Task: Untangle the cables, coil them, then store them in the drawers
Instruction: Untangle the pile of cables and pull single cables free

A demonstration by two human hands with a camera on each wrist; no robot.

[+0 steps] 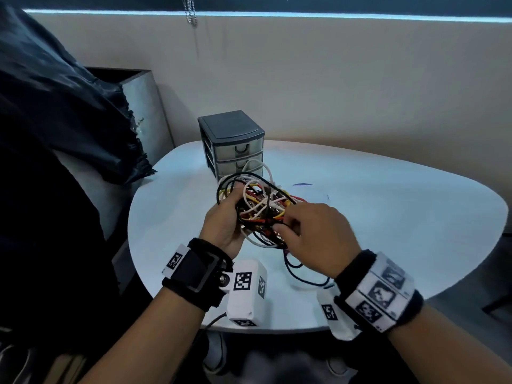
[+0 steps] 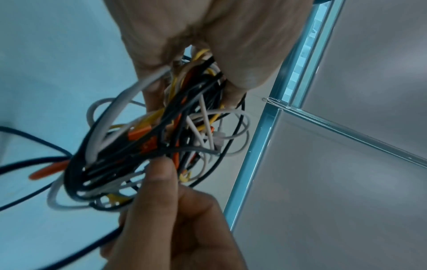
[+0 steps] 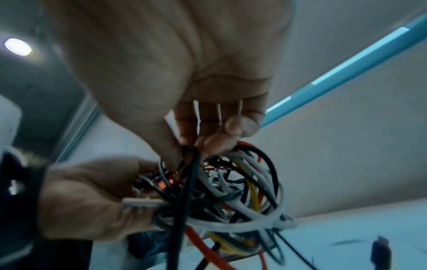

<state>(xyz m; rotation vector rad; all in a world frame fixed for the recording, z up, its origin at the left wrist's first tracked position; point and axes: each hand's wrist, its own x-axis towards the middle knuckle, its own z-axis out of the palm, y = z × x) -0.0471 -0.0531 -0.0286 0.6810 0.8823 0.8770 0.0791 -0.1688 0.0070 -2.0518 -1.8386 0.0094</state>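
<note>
From the head, a white table [image 1: 374, 206] by a beige wall carries the drawers [image 1: 235, 148], all pushed in, while the left hand [image 1: 224, 225] clutches the tangle [image 1: 263, 209] above it, dark strands trailing onto the table. Left wrist: the right hand [image 2: 175, 219] pinches a black cable [image 2: 184, 109]; yanking it could tighten knots. Right wrist: that pinch grips near the knot, so connectors may snag.

A rounded white worktop [image 1: 388, 195] carries a small grey three-drawer unit [image 1: 232, 144] near its far edge. A dark blue cable [image 1: 306, 279] trails on the surface near the front edge, beside a small blue mark [image 1: 302, 184] mid-worktop.
</note>
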